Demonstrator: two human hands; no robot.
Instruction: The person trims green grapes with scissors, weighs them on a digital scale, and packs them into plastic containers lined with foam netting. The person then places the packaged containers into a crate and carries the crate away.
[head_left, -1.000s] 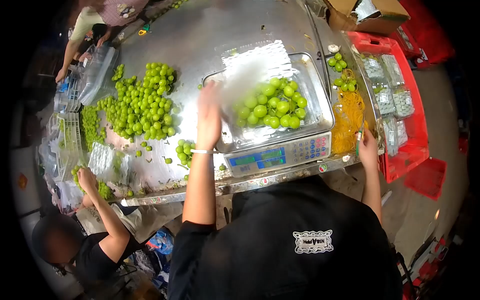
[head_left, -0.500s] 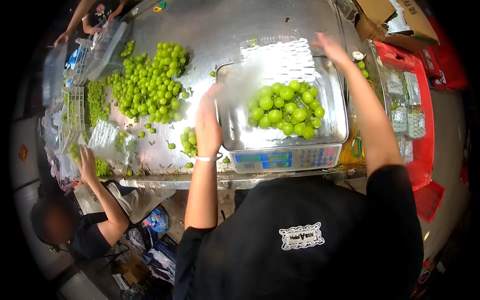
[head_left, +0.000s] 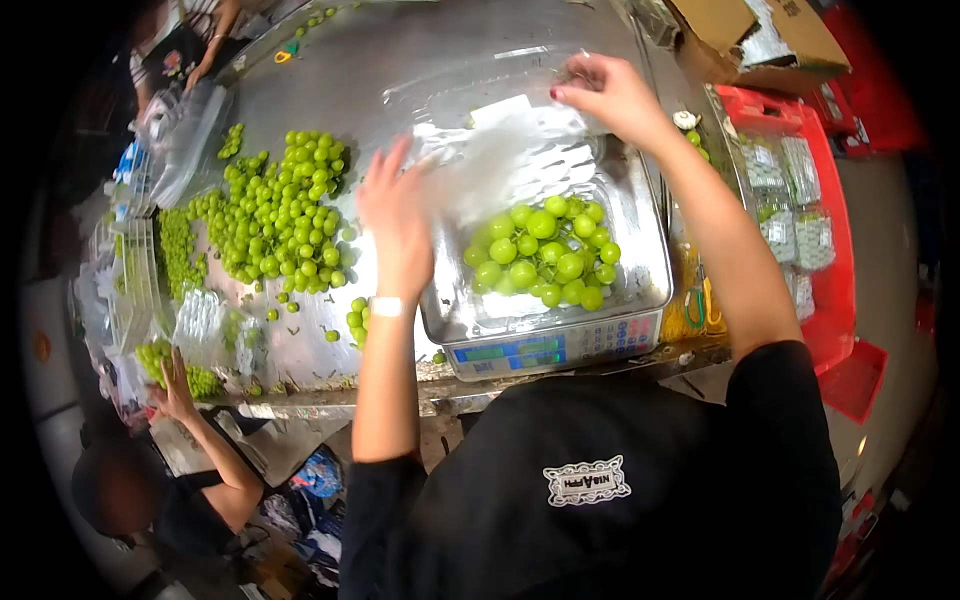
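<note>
On the metal pan of a digital scale (head_left: 650, 285) lies a bunch of green grapes (head_left: 545, 250) in a clear plastic box. A white foam net sheet (head_left: 560, 160) stretches behind the grapes, below the clear lid (head_left: 460, 85). My right hand (head_left: 605, 95) has its fingers bent at the lid's right corner. My left hand (head_left: 395, 205), fingers spread and slightly blurred, is over the left side of the scale with nothing visible in it. A blurred patch hides part of the box between my hands.
A grape pile (head_left: 290, 210) covers the left of the metal table. Right of the scale are scissors (head_left: 712, 305) on yellow rubber bands and a red crate (head_left: 835, 290) of packed boxes. A cardboard box (head_left: 790, 45) stands behind. Two people work at the left.
My right hand has moved from the scissors by the rubber bands over to the box lid, leaving the scissors behind. My left hand's fingers have spread. The lid now shows raised over the foam net.
</note>
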